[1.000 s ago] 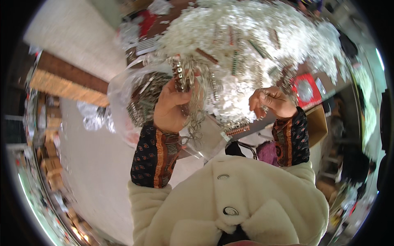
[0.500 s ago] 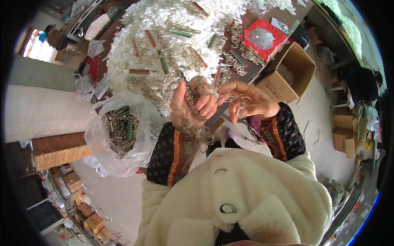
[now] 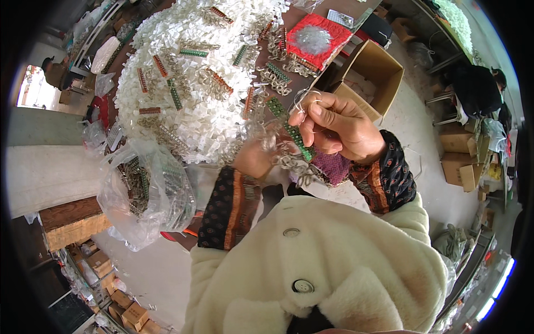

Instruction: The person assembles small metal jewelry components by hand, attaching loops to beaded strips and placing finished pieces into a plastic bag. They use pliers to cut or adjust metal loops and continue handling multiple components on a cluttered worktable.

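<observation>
A green strip (image 3: 290, 129) with a row of small holes slants between my hands, wire-like rings (image 3: 289, 158) hanging along its side. At its left side is my left hand (image 3: 253, 158), smeared by motion; its fingers are blurred behind the rings, and I cannot make out its grip. My right hand (image 3: 347, 127) is closed in a pinch on thin clear loops (image 3: 309, 100), which stick up over its thumb and forefinger. Its lower fingers curl in front of the strip's right edge; whether they grip it I cannot tell.
A heap of small white pieces (image 3: 194, 117) covers the table, with green and brown ringed strips on it. Left of me hangs a clear plastic bag (image 3: 167, 197) holding more strips. At right are a red cloth (image 3: 295, 50) with clear rings and an open cardboard box (image 3: 389, 72).
The strip has moved right, away from my left palm, and its green face now shows. My right hand has risen and closed more tightly around the clear loops. The whole view has shifted.
</observation>
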A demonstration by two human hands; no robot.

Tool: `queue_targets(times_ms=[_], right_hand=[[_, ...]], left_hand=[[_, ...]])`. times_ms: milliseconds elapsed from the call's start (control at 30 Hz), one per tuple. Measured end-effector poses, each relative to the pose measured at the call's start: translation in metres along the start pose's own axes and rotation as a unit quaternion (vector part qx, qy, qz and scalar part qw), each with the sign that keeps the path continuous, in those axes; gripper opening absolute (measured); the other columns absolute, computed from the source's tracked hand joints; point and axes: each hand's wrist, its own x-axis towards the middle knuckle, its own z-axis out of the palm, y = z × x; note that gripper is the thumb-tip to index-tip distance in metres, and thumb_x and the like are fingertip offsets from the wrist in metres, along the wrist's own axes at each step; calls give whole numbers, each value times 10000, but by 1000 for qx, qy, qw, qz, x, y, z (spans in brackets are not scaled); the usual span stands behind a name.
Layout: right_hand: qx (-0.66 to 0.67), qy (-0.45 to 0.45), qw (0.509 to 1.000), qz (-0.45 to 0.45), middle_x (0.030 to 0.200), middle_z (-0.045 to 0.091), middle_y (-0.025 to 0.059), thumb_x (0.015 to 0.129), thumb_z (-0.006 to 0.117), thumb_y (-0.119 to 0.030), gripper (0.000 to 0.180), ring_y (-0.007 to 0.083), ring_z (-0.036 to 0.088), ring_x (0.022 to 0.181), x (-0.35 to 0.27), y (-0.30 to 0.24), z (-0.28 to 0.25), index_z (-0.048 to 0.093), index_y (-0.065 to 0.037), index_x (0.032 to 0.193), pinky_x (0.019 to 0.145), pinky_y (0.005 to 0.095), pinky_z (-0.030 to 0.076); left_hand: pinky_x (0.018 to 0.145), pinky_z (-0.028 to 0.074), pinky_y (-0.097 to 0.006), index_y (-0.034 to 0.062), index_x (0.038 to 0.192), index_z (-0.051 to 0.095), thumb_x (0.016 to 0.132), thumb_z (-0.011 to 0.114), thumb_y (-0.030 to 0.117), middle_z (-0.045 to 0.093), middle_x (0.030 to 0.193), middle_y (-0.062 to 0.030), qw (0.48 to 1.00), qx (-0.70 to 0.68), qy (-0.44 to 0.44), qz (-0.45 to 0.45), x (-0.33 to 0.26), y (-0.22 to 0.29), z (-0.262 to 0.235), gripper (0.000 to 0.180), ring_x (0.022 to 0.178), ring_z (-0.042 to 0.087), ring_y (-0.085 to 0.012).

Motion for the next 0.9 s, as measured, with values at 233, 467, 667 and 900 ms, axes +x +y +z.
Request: queue_targets(times_ms=[233,467,667,900], right_hand=[[-232,-7,971,64,759,630,50,1015,504,-229,267,24,392,487,-23,-25,-9,613,12,1045,418,198,285],[-406,-8,910,-86,828,665,43,971,574,-162,188,52,558,716,-36,-31,-21,636,11,1008,622,234,459],[-215,-9,977,-15,742,556,47,1012,491,-425,531,26,352,515,-51,-37,-29,420,-15,1341,436,197,262],[-181,-63,981,44,729,539,39,997,488,-376,629,47,374,513,-45,-24,-12,281,-13,1468,431,207,255]], left_hand=[[1069,382,-466,-17,1451,272,789,627,67,443,1381,-212,872,369,56,317,-6,15,58,756,1229,511,-326],[794,476,-262,25,1446,288,925,564,26,564,1149,-98,921,386,-31,35,15,-9,116,589,912,570,-113],[627,357,-216,11,1417,353,1006,510,247,555,916,-44,932,336,-27,137,1,-11,114,500,696,441,-65],[670,408,-222,1,1420,366,1027,477,233,550,988,-32,920,367,-32,134,-8,-12,127,471,742,485,-73]])
